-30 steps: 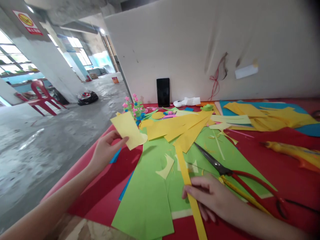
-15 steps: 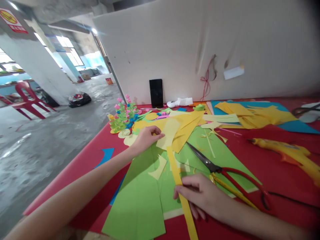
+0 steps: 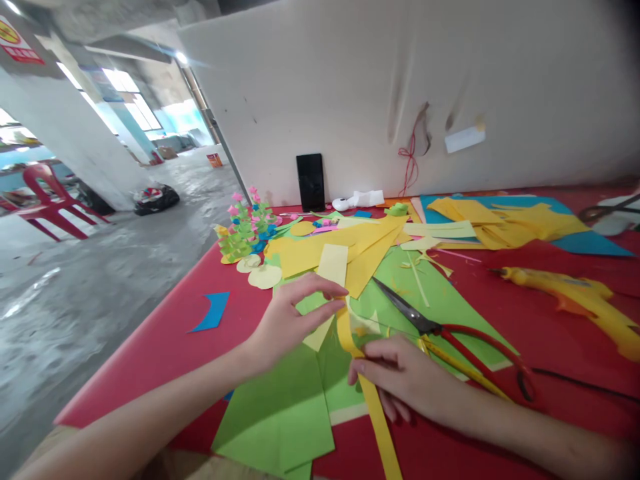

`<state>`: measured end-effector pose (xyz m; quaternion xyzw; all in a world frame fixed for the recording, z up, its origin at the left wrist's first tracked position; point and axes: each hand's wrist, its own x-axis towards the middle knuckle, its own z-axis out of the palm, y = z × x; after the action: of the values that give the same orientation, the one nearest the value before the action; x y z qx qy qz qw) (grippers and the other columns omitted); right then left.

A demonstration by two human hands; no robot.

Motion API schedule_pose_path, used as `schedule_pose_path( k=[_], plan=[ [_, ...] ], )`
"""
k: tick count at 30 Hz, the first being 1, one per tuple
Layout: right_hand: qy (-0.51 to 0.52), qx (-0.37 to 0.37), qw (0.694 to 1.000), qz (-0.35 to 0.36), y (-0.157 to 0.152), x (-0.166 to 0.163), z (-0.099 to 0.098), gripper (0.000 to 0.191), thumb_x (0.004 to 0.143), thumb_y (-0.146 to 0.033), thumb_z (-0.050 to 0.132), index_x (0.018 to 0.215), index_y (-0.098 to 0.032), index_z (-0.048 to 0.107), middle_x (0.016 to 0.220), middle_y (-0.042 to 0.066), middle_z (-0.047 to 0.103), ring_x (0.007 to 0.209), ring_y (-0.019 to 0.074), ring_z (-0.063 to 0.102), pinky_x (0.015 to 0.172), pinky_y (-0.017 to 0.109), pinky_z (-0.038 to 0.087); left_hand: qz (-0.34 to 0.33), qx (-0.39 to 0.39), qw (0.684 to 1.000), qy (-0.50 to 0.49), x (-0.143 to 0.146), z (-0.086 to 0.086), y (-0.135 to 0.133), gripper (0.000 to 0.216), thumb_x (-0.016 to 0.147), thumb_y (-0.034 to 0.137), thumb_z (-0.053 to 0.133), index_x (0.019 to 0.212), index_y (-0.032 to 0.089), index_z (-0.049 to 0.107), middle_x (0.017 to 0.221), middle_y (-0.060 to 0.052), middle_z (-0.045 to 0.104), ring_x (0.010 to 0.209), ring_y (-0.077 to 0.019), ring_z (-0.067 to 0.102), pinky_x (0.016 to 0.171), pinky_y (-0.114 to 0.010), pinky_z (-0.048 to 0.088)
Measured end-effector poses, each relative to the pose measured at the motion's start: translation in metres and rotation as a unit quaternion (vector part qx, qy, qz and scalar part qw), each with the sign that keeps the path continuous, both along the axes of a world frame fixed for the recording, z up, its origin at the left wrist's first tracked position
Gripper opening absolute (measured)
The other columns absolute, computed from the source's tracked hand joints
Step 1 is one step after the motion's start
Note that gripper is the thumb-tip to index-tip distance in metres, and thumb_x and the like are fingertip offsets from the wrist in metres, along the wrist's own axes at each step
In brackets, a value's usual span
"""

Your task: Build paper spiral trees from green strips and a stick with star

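Note:
A long yellow paper strip (image 3: 376,420) runs from the table's near edge up between my hands. My right hand (image 3: 400,377) pinches it near its middle, between thumb and fingers. My left hand (image 3: 300,313) has thumb and forefinger at the strip's upper end, which bends into a slight curve. Behind those fingertips lies a pale yellow paper piece (image 3: 333,263). Green paper sheets (image 3: 280,413) spread beneath both hands, with cream offcuts on them. Scissors with red handles (image 3: 425,325) lie part open beside my right hand, with a yellow pencil-like stick (image 3: 465,370) under them.
A yellow glue gun (image 3: 565,287) lies at the right. Folded-paper plants (image 3: 245,230) stand at the back left near a black phone (image 3: 311,181). Yellow paper (image 3: 525,223) lies on blue sheets at the back right. A blue offcut (image 3: 214,312) rests at the left.
My left hand has come right and nearer, from the pale yellow piece to the strip's upper end. The strip now curves there. My right hand keeps its hold.

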<state>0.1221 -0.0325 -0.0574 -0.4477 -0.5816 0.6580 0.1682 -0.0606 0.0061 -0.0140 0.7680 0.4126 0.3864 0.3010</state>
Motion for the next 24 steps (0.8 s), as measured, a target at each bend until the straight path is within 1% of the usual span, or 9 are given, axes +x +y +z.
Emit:
schedule_pose_path(
  k=[3, 6, 9, 11, 14, 16, 18, 22, 24],
  plan=[
    [0.010, -0.002, 1.000, 0.004, 0.000, 0.000, 0.000, 0.028, 0.081, -0.040, 0.047, 0.078, -0.015, 0.058, 0.038, -0.007, 0.045, 0.028, 0.0045, 0.038, 0.029, 0.014, 0.028, -0.011, 0.024, 0.999, -0.024, 0.004, 0.002, -0.006, 0.002, 0.077, 0.020, 0.063, 0.078, 0.019, 0.064, 0.078, -0.001, 0.066, 0.075, -0.0125, 0.061, 0.068, -0.024, 0.050],
    [0.016, 0.000, 1.000, 0.005, 0.001, 0.000, 0.000, 0.030, 0.079, -0.044, 0.051, 0.079, -0.015, 0.058, 0.038, -0.008, 0.046, 0.028, 0.0043, 0.038, 0.029, 0.014, 0.027, 0.004, 0.049, 0.999, -0.020, 0.005, 0.001, -0.006, 0.004, 0.077, 0.019, 0.063, 0.080, 0.019, 0.064, 0.077, -0.001, 0.066, 0.075, -0.0130, 0.061, 0.069, -0.026, 0.050],
    [0.020, 0.005, 1.000, 0.004, 0.001, 0.001, 0.001, 0.033, 0.077, -0.048, 0.054, 0.081, -0.015, 0.058, 0.039, -0.008, 0.046, 0.028, 0.0041, 0.038, 0.029, 0.014, 0.026, 0.014, 0.100, 0.995, -0.005, 0.004, 0.002, -0.004, 0.004, 0.077, 0.017, 0.063, 0.080, 0.019, 0.064, 0.077, -0.001, 0.067, 0.074, -0.0131, 0.061, 0.069, -0.027, 0.049],
    [0.024, 0.008, 1.000, 0.004, 0.001, 0.001, 0.001, 0.035, 0.079, -0.049, 0.052, 0.082, -0.015, 0.060, 0.038, -0.008, 0.046, 0.028, 0.0040, 0.037, 0.028, 0.014, 0.025, 0.017, 0.139, 0.990, 0.000, 0.002, 0.003, -0.003, 0.004, 0.077, 0.015, 0.063, 0.077, 0.019, 0.063, 0.075, -0.001, 0.067, 0.073, -0.0129, 0.060, 0.069, -0.028, 0.048],
    [0.029, 0.006, 1.000, -0.006, 0.001, 0.002, 0.000, 0.037, 0.082, -0.049, 0.046, 0.082, -0.015, 0.061, 0.037, -0.007, 0.045, 0.028, 0.0040, 0.037, 0.029, 0.013, 0.024, 0.016, 0.170, 0.985, -0.003, 0.002, 0.006, -0.002, 0.007, 0.077, 0.012, 0.062, 0.076, 0.019, 0.063, 0.074, -0.001, 0.067, 0.073, -0.0124, 0.059, 0.069, -0.027, 0.047],
    [0.032, -0.001, 0.999, -0.013, 0.001, 0.002, 0.000, 0.037, 0.083, -0.048, 0.044, 0.083, -0.015, 0.060, 0.037, -0.007, 0.045, 0.027, 0.0041, 0.036, 0.028, 0.013, 0.024, -0.009, 0.194, 0.981, -0.002, 0.002, 0.007, -0.003, 0.009, 0.076, 0.010, 0.062, 0.079, 0.019, 0.062, 0.074, -0.001, 0.067, 0.073, -0.0125, 0.059, 0.069, -0.028, 0.046],
    [0.038, -0.009, 0.999, -0.016, 0.002, 0.001, -0.001, 0.038, 0.082, -0.050, 0.043, 0.083, -0.015, 0.058, 0.038, -0.007, 0.046, 0.026, 0.0046, 0.036, 0.028, 0.014, 0.024, -0.051, 0.232, 0.971, 0.022, 0.003, 0.008, -0.008, 0.012, 0.075, 0.009, 0.063, 0.081, 0.020, 0.061, 0.075, 0.000, 0.068, 0.072, -0.0126, 0.059, 0.073, -0.030, 0.045],
    [0.055, -0.011, 0.998, -0.019, 0.003, 0.001, 0.000, 0.035, 0.080, -0.050, 0.044, 0.071, -0.017, 0.051, 0.039, -0.007, 0.045, 0.028, 0.0045, 0.037, 0.029, 0.014, 0.027, -0.122, 0.320, 0.934, 0.106, 0.006, 0.005, -0.027, 0.015, 0.075, 0.010, 0.062, 0.082, 0.023, 0.062, 0.077, 0.005, 0.071, 0.075, -0.0118, 0.059, 0.095, -0.035, 0.035],
    [0.058, -0.009, 0.998, -0.024, 0.003, 0.001, 0.000, 0.031, 0.079, -0.045, 0.047, 0.069, -0.017, 0.050, 0.041, -0.007, 0.045, 0.030, 0.0045, 0.040, 0.030, 0.013, 0.028, -0.156, 0.368, 0.905, 0.145, 0.007, 0.001, -0.039, 0.013, 0.080, 0.014, 0.058, 0.083, 0.025, 0.063, 0.079, 0.009, 0.071, 0.077, -0.0088, 0.059, 0.104, -0.032, 0.027]
  ],
)
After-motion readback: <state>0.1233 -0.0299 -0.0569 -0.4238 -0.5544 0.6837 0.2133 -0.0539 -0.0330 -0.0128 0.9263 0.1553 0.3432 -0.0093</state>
